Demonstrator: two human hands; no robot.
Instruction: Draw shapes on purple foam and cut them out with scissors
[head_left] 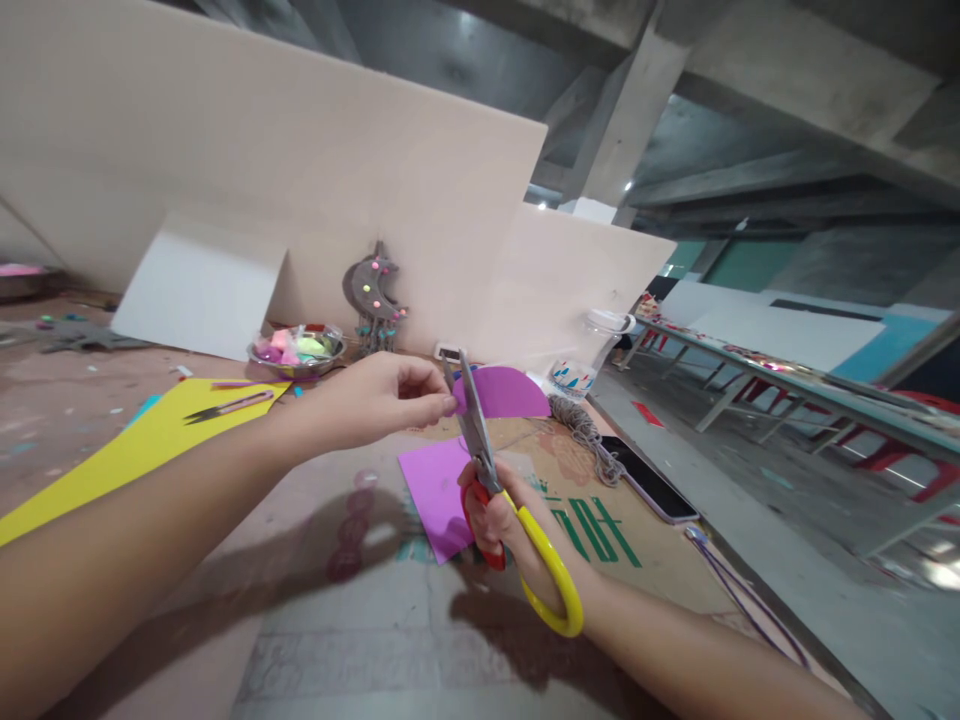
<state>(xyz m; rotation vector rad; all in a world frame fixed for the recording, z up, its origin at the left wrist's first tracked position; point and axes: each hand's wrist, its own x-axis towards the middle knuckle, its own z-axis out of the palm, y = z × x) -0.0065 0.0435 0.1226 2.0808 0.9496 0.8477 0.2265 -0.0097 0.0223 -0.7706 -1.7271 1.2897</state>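
My left hand [382, 395] pinches the left edge of a purple half-round paper piece [504, 391] and holds it above the table. My right hand [501, 520] grips scissors [480, 440] with one red and one yellow handle loop. Their blades point up and meet the paper beside my left fingertips. Under both hands a purple paper sheet [439, 495] lies flat on the table.
A yellow sheet [127, 450] with small snips [229, 406] on it lies at the left. A bowl of coloured bits [298, 351] and a grey moon ornament [373, 292] stand by the back board. Twine [585, 430], a phone [651, 482] and a plastic jar [592, 355] lie to the right.
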